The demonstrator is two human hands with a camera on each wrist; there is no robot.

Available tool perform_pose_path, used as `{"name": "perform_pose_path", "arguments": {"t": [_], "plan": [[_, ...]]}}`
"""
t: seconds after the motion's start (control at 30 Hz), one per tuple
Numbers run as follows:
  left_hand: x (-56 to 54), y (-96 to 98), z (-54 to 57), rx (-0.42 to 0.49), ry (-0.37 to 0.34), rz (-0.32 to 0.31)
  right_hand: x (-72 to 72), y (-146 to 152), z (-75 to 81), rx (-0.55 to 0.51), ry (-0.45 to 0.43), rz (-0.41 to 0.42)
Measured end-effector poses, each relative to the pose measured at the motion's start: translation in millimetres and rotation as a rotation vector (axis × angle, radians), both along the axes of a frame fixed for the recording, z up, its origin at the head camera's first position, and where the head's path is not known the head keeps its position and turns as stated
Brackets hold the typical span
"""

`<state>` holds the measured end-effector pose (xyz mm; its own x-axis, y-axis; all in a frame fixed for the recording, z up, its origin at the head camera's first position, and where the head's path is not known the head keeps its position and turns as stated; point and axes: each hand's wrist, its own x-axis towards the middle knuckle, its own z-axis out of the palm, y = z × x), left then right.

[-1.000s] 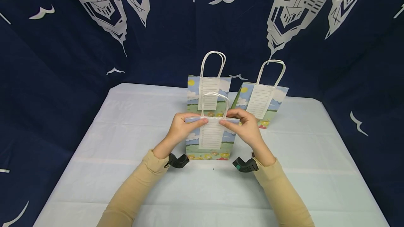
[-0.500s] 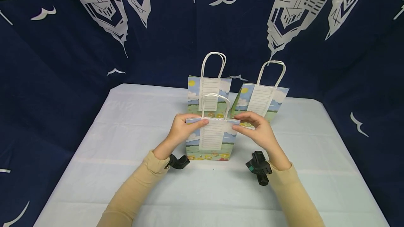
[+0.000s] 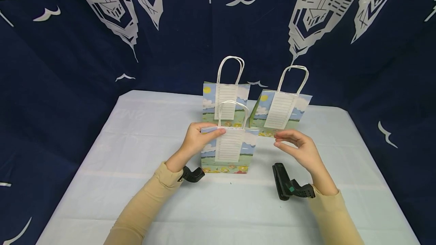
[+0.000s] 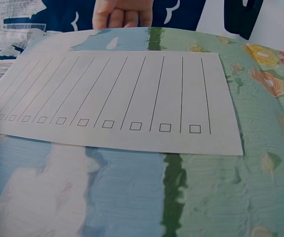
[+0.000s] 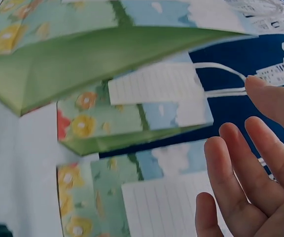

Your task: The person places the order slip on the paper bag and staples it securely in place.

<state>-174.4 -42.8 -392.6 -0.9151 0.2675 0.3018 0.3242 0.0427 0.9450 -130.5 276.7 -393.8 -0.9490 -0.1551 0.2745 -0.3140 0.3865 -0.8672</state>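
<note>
A small paper gift bag (image 3: 246, 158) with white twisted handles (image 3: 232, 102) stands in front of me, printed with sky, clouds and flowers. A white lined checklist card (image 3: 227, 150) lies on its front, its small boxes legible in the left wrist view. My left hand (image 3: 192, 141) pinches the bag's top edge at the left, thumb over the card's upper corner. Off to the right, my right hand (image 3: 301, 148) is apart from the bag, fingers loosely bent and holding nothing. Below it on the table lies a black stapler (image 3: 281, 184).
Two matching bags stand behind: one back bag (image 3: 208, 101) directly behind the front one, another tilted right bag (image 3: 301, 105) beside it. Both carry lined cards. A white cloth covers the table (image 3: 143, 169); a navy printed curtain (image 3: 190, 41) hangs behind.
My right hand has let go of the front bag's top edge and moved right and toward me, uncovering the stapler. The left hand has kept its pinch and the bags have stayed put.
</note>
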Motion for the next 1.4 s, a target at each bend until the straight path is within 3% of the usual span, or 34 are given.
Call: {"name": "perform_pose_path", "arguments": {"t": [0.4, 0.63, 1.1, 1.27, 1.4], "plan": [[0.6, 0.0, 1.0, -0.008, 0.017, 0.004, 14.7, 39.7, -26.8, 0.159, -0.136, -0.096], [0.6, 0.3, 0.7, -0.01, -0.002, 0.013, 21.2, 50.9, -47.8, 0.177, -0.225, -0.07], [0.3, -0.2, 0.0, -0.018, 0.007, 0.007, 32.5, 53.1, -75.6, 0.087, -0.33, 0.011], [-0.1, 0.1, -0.9, -0.019, 0.008, 0.01, 35.1, 51.5, -82.2, 0.154, -0.379, 0.028], [-0.6, -0.1, -2.0, -0.024, 0.011, 0.011, 35.0, 51.7, -87.1, 0.214, -0.361, 0.035]]}}
